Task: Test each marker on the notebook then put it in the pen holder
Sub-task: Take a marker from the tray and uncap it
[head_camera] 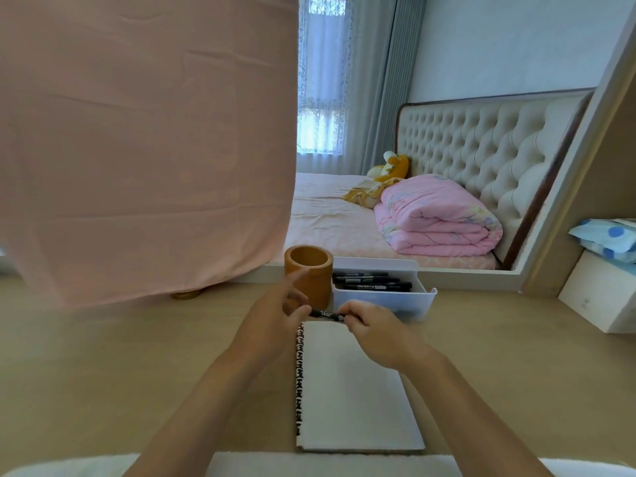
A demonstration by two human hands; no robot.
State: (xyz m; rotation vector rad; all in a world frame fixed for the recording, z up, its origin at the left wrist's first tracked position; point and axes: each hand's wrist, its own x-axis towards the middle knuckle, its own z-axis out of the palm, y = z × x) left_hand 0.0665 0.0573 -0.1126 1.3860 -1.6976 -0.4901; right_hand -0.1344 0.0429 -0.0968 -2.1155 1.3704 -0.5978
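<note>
pink cloth (137, 149) hanging left | daylit window (321, 132), grey curtain (389, 98) | bed (330, 215), tufted headboard (481, 149), perhaps in a mirror

- One view only: a wide-angle camera worn on my head, facing forward and tilted down over the pale wooden desk top (103, 373).
- Near field: my left hand (272, 325) and right hand (375, 333) sit close, just below centre, forearms entering from the bottom edge.
- Far field: the cream tufted upholstered headboard (481, 149) lies well beyond the desk.
</note>
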